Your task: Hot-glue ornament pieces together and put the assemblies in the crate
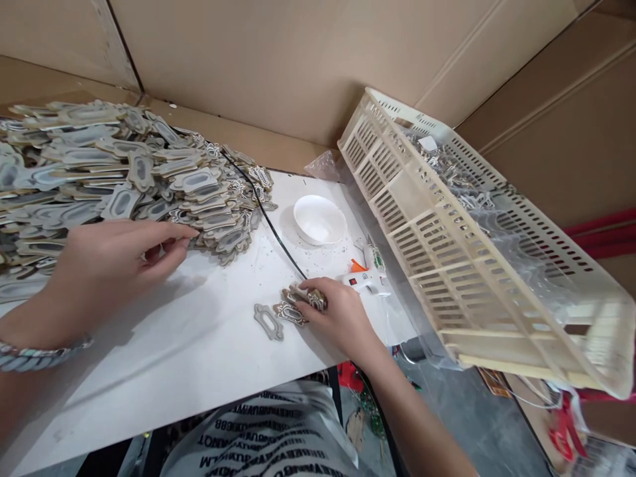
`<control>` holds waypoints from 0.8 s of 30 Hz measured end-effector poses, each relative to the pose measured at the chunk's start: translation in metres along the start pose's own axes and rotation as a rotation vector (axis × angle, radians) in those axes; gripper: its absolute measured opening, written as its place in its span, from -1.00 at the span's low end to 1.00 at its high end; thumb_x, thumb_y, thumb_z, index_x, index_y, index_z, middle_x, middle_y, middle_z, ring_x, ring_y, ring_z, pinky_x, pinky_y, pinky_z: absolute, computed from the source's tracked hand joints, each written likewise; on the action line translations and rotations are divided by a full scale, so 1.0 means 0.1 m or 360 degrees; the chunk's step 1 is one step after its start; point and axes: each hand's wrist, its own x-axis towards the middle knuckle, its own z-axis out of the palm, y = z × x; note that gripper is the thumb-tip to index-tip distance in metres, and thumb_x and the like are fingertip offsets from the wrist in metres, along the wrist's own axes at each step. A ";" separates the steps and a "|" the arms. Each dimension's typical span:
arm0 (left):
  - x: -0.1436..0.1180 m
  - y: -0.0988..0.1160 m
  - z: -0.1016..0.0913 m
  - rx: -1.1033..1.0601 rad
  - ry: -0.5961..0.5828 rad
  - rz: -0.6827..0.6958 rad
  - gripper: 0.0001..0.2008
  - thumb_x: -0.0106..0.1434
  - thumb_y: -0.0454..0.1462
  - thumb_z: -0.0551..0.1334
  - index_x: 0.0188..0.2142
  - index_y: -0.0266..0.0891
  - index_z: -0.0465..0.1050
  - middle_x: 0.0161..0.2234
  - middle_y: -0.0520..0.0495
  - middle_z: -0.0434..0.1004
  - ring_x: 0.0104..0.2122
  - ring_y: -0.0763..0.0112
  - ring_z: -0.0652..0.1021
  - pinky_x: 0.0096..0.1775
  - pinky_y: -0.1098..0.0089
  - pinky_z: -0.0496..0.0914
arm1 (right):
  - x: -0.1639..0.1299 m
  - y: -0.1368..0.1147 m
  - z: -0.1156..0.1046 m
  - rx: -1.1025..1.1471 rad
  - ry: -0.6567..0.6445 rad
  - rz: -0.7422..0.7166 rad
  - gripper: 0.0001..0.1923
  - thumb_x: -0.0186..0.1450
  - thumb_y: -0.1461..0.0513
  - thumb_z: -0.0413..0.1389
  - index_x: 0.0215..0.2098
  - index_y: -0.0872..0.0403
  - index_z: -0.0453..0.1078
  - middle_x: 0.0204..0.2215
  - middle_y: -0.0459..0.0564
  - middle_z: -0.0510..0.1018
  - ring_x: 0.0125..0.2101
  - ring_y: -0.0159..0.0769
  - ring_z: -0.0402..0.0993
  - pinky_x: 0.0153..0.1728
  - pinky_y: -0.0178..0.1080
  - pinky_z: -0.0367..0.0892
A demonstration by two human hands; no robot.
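Dozens of small, flat frame-shaped plates [89, 152] lie heaped on the far left of a white worktop [199, 371]. They are grey to silver with scalloped outlines and long oval centres; some have brownish edges or pale scrollwork. The left hand [119, 265] reaches to the heap's near edge, thumb and forefinger nearly meeting; whether they pinch a plate cannot be told. The right hand [342, 311] pinches a small overlapping cluster [291, 311] of plates near the middle, and a plain grey plate [268, 322] lies just left. A white bowl [320, 225] stands beyond; a slatted cream crate [412, 199] rises on the right.
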 end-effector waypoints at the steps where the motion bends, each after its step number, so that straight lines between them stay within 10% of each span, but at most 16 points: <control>1: 0.00 0.00 0.00 -0.0010 -0.0010 -0.0014 -0.56 0.39 -0.09 0.00 -0.26 -0.22 0.62 -0.53 0.01 0.55 -0.52 0.39 0.48 -0.42 0.43 0.21 | 0.01 0.00 -0.02 0.0056 -0.0028 0.0037 -0.80 0.22 0.30 0.24 -0.16 0.03 0.53 -0.40 -0.09 0.60 -0.43 -0.29 0.49 -0.36 -0.28 0.25; 6: 0.01 0.01 0.00 -0.0046 -0.0005 -0.0065 -0.55 0.38 -0.06 -0.01 -0.26 -0.18 0.62 -0.53 0.04 0.54 -0.52 0.41 0.46 -0.39 0.44 0.23 | 0.07 0.04 -0.08 0.0306 -0.0156 0.0153 -0.76 0.20 0.25 0.25 -0.15 0.03 0.44 -0.61 -0.26 0.40 -0.63 -0.41 0.26 -0.52 -0.32 0.12; 13: 0.02 0.00 -0.02 -0.0066 -0.0098 -0.0105 -0.60 0.36 -0.06 0.02 -0.26 -0.16 0.60 -0.55 0.09 0.53 -0.52 0.46 0.44 -0.37 0.47 0.23 | -0.02 0.14 -0.08 0.0213 -0.0134 -0.0189 -0.55 0.20 0.35 0.23 0.05 0.06 0.34 -0.06 0.06 0.55 -0.18 -0.24 0.51 -0.19 -0.20 0.42; 18: 0.02 0.00 0.00 -0.0049 -0.0121 -0.0131 -0.58 0.35 -0.04 0.01 -0.25 -0.14 0.60 -0.54 0.09 0.53 -0.51 0.44 0.45 -0.38 0.46 0.22 | -0.19 0.20 -0.02 0.0130 0.0099 -0.0228 -0.49 0.21 0.36 0.18 0.13 0.08 0.29 0.06 0.17 0.46 -0.35 -0.33 0.53 -0.28 -0.17 0.54; 24: 0.00 -0.01 0.01 -0.0067 -0.0140 -0.0167 -0.58 0.36 -0.04 0.03 -0.23 -0.17 0.61 -0.47 0.06 0.57 -0.49 0.45 0.47 -0.36 0.47 0.25 | -0.40 0.29 0.09 0.0092 0.0409 -0.0317 -0.82 0.31 0.34 0.08 -0.15 0.07 0.45 -0.29 0.03 0.63 -0.35 -0.25 0.60 -0.29 -0.21 0.54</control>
